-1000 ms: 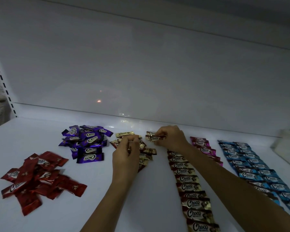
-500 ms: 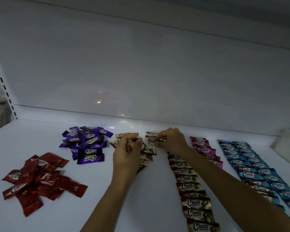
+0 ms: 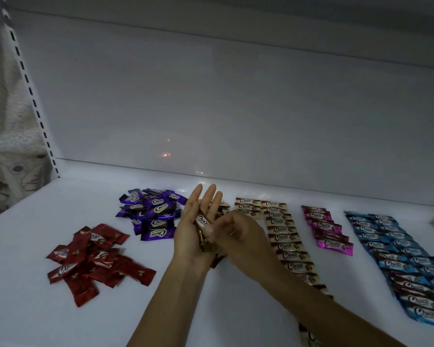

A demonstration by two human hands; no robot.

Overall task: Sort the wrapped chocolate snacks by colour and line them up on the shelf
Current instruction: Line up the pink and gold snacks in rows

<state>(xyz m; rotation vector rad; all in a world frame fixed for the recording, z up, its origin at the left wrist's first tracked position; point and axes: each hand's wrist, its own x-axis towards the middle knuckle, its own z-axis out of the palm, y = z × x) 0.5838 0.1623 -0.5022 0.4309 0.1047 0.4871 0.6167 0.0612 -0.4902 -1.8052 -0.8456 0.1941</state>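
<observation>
several gold snacks (image 3: 202, 220), glossy, brown-ended, on left hand (image 3: 189, 237)

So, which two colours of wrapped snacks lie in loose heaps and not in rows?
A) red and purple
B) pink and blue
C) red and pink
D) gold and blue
A: the red snacks and the purple snacks lie jumbled over one another in heaps, while the gold snacks, the pink snacks and the blue snacks are laid out in lines.
</observation>
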